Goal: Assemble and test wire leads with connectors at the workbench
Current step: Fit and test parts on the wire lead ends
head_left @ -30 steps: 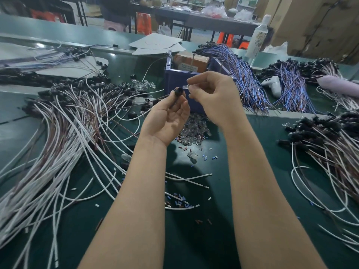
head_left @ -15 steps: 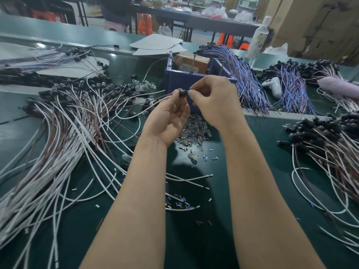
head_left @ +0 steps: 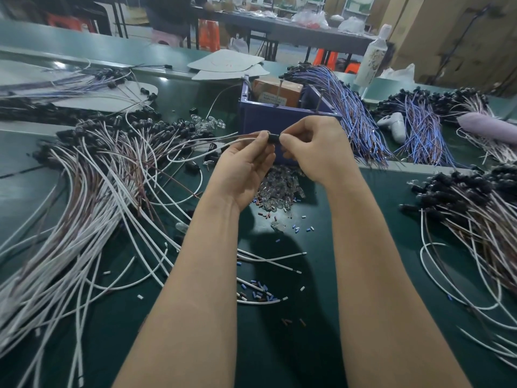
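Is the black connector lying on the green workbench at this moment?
No, the left hand and the right hand pinch the black connector between them, up above the green workbench.

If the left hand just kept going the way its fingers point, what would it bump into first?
Probably the front wall of the purple bin: the left hand, pinching the black connector, points away toward it. Depth is unclear.

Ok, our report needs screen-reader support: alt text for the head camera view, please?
The left hand and right hand pinch a small black connector on a white wire above a green workbench. Wire bundles lie on both sides, a blue bin behind the hands.
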Demonstrator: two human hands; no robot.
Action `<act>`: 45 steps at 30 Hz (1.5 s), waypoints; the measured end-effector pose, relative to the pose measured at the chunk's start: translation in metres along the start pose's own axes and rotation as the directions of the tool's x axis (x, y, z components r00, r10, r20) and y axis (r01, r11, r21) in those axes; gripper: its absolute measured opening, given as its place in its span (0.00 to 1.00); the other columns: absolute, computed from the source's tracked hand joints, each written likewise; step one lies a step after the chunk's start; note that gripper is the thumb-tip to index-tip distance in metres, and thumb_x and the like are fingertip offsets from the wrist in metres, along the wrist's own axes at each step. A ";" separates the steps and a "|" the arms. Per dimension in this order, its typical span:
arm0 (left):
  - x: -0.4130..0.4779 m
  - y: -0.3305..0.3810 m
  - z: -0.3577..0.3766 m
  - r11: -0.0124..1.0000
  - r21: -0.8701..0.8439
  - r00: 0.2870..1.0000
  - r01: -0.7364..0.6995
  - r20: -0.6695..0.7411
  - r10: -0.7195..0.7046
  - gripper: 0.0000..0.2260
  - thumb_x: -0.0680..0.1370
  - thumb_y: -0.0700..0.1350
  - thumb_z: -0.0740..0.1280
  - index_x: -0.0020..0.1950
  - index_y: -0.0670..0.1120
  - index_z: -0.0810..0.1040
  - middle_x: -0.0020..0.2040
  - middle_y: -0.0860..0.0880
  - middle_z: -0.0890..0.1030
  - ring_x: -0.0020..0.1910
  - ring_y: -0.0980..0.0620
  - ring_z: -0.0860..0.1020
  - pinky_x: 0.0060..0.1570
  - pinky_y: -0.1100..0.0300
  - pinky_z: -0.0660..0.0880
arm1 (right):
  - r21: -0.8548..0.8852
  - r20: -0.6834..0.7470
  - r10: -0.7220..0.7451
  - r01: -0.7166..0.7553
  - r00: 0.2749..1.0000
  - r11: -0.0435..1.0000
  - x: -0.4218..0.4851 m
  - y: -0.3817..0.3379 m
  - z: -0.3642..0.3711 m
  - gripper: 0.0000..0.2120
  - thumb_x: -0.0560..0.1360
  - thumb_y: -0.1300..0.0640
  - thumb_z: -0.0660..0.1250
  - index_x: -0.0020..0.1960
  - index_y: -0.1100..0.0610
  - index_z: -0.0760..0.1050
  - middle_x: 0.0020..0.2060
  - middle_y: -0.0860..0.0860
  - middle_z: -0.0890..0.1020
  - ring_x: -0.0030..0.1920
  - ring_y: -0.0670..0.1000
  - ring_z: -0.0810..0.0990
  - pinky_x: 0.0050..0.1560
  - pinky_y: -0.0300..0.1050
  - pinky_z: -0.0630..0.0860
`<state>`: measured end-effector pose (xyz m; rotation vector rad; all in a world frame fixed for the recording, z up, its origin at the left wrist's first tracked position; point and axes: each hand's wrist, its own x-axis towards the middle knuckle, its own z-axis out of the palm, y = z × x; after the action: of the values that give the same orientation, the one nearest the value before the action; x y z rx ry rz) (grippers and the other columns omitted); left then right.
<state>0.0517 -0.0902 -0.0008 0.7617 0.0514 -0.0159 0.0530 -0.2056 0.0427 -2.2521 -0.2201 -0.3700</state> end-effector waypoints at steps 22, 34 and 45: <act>-0.003 0.000 0.004 0.998 -0.025 0.997 -0.059 0.054 0.060 0.07 0.80 0.37 0.60 0.45 0.37 0.76 0.32 0.46 0.83 0.31 0.55 0.82 0.36 0.67 0.78 | 0.453 -0.026 0.115 -0.090 0.993 0.887 0.000 0.005 0.017 0.08 0.75 0.60 0.68 0.38 0.55 0.77 0.38 0.58 0.84 0.40 0.57 0.84 0.44 0.48 0.81; -0.005 -0.003 0.010 0.967 0.254 0.994 -0.012 -0.100 0.038 0.07 0.80 0.39 0.63 0.42 0.43 0.76 0.28 0.53 0.81 0.27 0.60 0.79 0.31 0.70 0.75 | 0.168 0.016 0.103 -0.104 0.995 0.980 0.003 0.018 0.022 0.04 0.76 0.53 0.67 0.44 0.53 0.77 0.39 0.52 0.83 0.44 0.53 0.83 0.51 0.54 0.79; -0.003 0.027 0.009 0.979 0.158 0.947 -0.129 -0.274 0.169 0.14 0.84 0.44 0.55 0.43 0.42 0.76 0.35 0.51 0.79 0.24 0.62 0.70 0.26 0.69 0.71 | -0.278 0.474 0.324 -0.209 0.819 0.937 -0.002 0.021 -0.022 0.10 0.78 0.58 0.60 0.40 0.59 0.76 0.27 0.48 0.81 0.30 0.47 0.79 0.37 0.39 0.77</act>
<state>0.0500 -0.0767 0.0250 0.9008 0.2712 0.2385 0.0527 -0.2360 0.0407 -2.5159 -0.1356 0.3930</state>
